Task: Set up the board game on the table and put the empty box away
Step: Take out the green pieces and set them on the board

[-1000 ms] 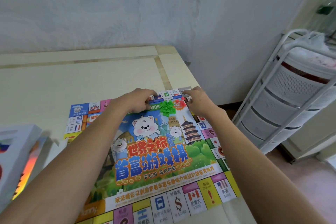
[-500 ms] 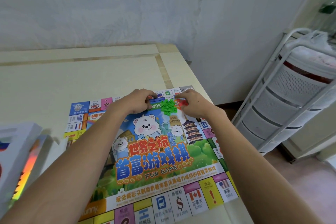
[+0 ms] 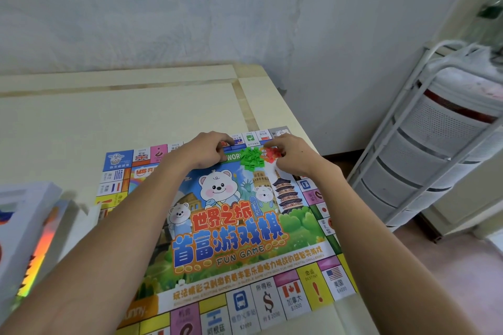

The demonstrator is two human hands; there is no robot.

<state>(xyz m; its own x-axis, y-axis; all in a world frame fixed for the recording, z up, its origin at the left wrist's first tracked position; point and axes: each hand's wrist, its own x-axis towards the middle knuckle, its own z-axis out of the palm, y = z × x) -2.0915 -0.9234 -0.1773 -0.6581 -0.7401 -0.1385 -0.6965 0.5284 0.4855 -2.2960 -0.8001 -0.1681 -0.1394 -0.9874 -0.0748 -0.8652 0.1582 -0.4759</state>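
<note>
On the desk (image 3: 81, 117) the game board (image 3: 226, 226) lay unfolded and flat, its near edge toward the person. At its far edge sat a heap of green pieces (image 3: 251, 158) with a smaller heap of red pieces (image 3: 270, 153) touching it on the right. The left hand (image 3: 202, 151) rested knuckles-up just left of the green heap, fingers curled under; whether it pinched anything could not be told. The right hand (image 3: 295, 156) lay over the red heap with its fingertips down among the pieces, seemingly gathering or pinching some.

By my judgement the task was partly done: the board was laid and the small pieces were out, but sorting was in hand. The box (image 3: 24, 228) stood open at the desk's left edge, well apart from the heaps, so putting it away was yet to come.

A white tiered cart (image 3: 435, 144) stood on the floor to the right, clear of the desk. Nothing blocked the hands, though the heaps sat close to the board's far corner.
</note>
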